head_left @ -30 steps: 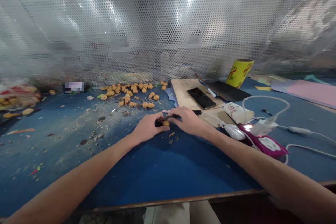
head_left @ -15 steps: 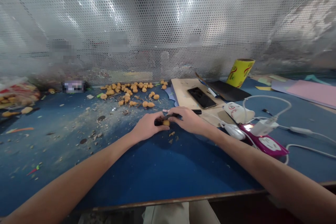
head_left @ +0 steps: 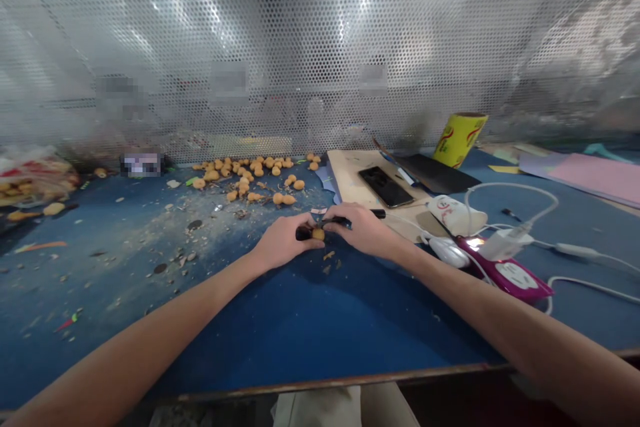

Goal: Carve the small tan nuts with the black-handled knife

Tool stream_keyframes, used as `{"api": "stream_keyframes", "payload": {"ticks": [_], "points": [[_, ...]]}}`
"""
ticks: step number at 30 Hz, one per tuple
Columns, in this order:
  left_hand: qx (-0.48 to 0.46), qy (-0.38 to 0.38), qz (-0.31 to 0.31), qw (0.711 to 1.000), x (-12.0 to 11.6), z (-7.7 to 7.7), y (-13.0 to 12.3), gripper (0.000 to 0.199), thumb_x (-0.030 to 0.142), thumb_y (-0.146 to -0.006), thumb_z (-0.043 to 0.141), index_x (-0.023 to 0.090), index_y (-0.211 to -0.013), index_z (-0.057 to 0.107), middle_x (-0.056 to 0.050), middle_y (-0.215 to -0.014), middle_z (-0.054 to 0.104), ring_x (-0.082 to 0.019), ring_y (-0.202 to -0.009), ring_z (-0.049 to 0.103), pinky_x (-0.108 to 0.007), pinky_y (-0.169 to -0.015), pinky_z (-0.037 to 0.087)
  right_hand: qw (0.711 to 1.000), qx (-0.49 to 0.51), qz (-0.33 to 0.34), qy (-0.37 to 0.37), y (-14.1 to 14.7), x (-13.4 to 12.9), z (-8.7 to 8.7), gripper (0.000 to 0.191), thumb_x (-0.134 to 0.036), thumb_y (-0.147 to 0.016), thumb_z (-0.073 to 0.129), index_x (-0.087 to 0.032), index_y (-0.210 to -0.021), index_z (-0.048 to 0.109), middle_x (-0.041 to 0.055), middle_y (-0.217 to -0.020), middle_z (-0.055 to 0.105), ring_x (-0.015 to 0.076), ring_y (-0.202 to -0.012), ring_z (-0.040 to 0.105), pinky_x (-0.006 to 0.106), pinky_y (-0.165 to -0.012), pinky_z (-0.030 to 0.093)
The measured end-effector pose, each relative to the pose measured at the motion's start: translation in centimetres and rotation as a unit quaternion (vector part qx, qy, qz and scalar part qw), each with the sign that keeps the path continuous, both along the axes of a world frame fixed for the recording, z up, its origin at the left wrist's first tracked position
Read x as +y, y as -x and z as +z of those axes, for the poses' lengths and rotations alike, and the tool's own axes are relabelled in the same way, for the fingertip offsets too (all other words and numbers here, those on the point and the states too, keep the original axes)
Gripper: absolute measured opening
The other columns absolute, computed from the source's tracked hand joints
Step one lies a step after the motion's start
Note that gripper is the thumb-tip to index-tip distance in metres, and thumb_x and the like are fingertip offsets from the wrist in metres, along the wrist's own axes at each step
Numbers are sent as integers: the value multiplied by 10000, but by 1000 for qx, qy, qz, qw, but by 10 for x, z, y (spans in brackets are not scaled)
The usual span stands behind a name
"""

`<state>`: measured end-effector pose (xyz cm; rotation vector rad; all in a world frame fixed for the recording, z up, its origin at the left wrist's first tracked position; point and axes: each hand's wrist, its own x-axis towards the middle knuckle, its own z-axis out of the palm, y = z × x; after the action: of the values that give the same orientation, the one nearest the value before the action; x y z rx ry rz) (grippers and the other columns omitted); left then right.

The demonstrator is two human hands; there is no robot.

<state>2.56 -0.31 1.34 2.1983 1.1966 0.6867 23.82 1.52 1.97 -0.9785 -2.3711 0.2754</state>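
Note:
My left hand (head_left: 284, 241) is closed on a small tan gourd (head_left: 318, 234), whose rounded end shows between thumb and fingers. A dark piece sits beside the gourd, against the same fingers. My right hand (head_left: 361, 232) is wrapped round a dark tool (head_left: 379, 213); its black handle sticks out to the right and its other end reaches the gourd. Both hands are close together above the blue table (head_left: 310, 333). Small tan scraps (head_left: 329, 255) lie just in front of them. Behind, several tan gourds (head_left: 243, 183) are scattered on the table.
Right of my hands are a board (head_left: 345, 167) with a phone (head_left: 385, 187), a yellow roll (head_left: 460, 140), a white cup (head_left: 457, 215) and a magenta power strip (head_left: 525, 282) with cables. A perforated metal screen (head_left: 300, 33) stands behind. A plastic bag (head_left: 37, 177) lies far left.
The gourd's rounded end shows a little more between my hands, and the tool has shifted slightly against it. The whole view has moved a few pixels.

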Motion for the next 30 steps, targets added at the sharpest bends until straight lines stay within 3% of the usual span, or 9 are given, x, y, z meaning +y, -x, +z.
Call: {"api": "stream_keyframes", "payload": {"ticks": [4, 8, 11, 16, 20, 26, 30], "points": [[6, -4, 10, 1000, 1, -1, 0, 315, 509, -781, 679, 227, -904, 612, -4, -900, 697, -210, -828, 651, -293, -722, 471, 1000, 19, -1, -24, 2, 0, -2, 136, -211, -900, 565, -217, -990, 666, 49, -1025, 704, 200, -962, 624, 332, -870, 450], [-8, 2, 0, 1000, 1, -2, 1, 315, 504, -775, 688, 222, -898, 619, -3, -897, 696, -207, -847, 652, -295, -756, 474, 1000, -2, 10, 0, -2, 3, -1, 86, -234, -888, 598, -221, -932, 671, 19, -877, 702, 175, -828, 623, 308, -780, 453], [-12, -1, 0, 1000, 1, -2, 1, 310, 500, -776, 689, 220, -888, 618, -2, -884, 692, -206, -843, 651, -296, -759, 477, 1000, 9, -3, 29, -2, 1, -2, 90, -232, -894, 592, -224, -947, 663, 20, -904, 705, 174, -835, 628, 295, -755, 457], [-31, 13, -8, 999, 1, -1, 1, 291, 471, -786, 687, 219, -915, 620, -11, -913, 700, -204, -862, 655, -299, -774, 484, 999, 18, -36, -11, 4, -2, -5, 147, -214, -899, 576, -209, -1020, 660, 53, -1021, 707, 205, -955, 632, 322, -840, 458], [-19, 12, -5, 1000, 2, -1, 1, 303, 496, -778, 684, 219, -883, 619, -11, -901, 697, -210, -851, 651, -308, -759, 481, 1000, -8, -9, 4, -1, 2, -4, 118, -238, -903, 585, -234, -972, 680, 18, -939, 722, 185, -855, 645, 302, -766, 469], [-2, 2, 1, 1000, 0, 1, 0, 312, 505, -791, 666, 230, -935, 635, -13, -901, 698, -211, -821, 649, -298, -720, 475, 997, -30, -12, -74, 2, -1, -1, 160, -195, -909, 560, -217, -999, 690, 50, -1014, 718, 213, -943, 630, 346, -854, 445], [8, -4, 3, 1000, 0, 1, -1, 306, 511, -789, 667, 232, -912, 639, -9, -902, 699, -216, -843, 649, -293, -723, 466, 996, -58, -4, -66, 0, -2, 5, 140, -206, -898, 583, -228, -972, 699, 31, -940, 726, 196, -876, 641, 333, -833, 436]]}}
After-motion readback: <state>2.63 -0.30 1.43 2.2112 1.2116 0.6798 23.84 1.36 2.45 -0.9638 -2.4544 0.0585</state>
